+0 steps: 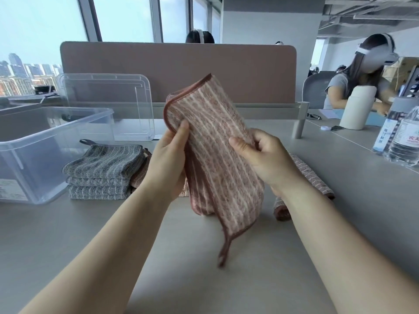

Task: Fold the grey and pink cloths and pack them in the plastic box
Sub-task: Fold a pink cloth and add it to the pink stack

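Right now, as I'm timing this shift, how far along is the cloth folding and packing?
Done: folded grey striped cloths sit stacked beside the clear plastic box. In hand: the left hand and right hand grip a pink striped brown-hemmed cloth above the table, half folded. Left: another pink cloth lies loose beside the right forearm, and no cloth shows inside the box, so packing hasn't begun.
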`<state>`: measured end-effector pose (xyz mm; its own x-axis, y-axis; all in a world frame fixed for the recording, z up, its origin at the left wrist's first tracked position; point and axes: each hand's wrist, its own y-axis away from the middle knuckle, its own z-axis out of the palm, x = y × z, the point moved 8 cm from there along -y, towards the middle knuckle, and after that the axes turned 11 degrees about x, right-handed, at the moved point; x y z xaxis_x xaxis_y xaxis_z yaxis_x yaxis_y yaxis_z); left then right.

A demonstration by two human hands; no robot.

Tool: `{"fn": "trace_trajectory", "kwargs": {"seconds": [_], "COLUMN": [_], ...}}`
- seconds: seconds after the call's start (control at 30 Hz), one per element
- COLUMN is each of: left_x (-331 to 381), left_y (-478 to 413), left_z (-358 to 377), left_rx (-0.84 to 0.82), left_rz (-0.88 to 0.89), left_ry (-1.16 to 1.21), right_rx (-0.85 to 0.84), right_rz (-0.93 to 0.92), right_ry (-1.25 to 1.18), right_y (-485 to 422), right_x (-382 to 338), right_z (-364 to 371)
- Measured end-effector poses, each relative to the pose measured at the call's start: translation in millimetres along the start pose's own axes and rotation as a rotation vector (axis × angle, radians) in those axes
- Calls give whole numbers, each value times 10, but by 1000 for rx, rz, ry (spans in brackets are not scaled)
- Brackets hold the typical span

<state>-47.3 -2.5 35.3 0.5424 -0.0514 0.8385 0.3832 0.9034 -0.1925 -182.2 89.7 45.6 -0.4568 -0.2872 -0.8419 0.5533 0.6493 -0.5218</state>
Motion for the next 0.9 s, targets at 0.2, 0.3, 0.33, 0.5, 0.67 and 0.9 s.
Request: {"fn": "trace_trajectory", "kwargs": {"seconds": [0.2,0.3,0.33,0.5,0.67,0.9], "left_x": [-75,-262,-287,-340,-304,-439], "left_y": [24,104,97,0,-26,24], "left_z": [-25,28,17,-90,-139,-77], "left_rx": [-45,-135,-110,18,88,-71], "left_rz": [-95,-171,-158,-133,-64,-142], "left_ry": [-219,-388,-405,-461,-485,-556], "right_rx": [98,173,150,50,134,270], "right_rz": [28,120,171,354,341,373], "right_ry": [1,45,38,-139,-238,-315], "right_y": [-11,-48,-52,-22,-44,-61], "right_x": [48,218,289,441,454,518], "right_z": [-16,-83,-71,20,-19,-108]}}
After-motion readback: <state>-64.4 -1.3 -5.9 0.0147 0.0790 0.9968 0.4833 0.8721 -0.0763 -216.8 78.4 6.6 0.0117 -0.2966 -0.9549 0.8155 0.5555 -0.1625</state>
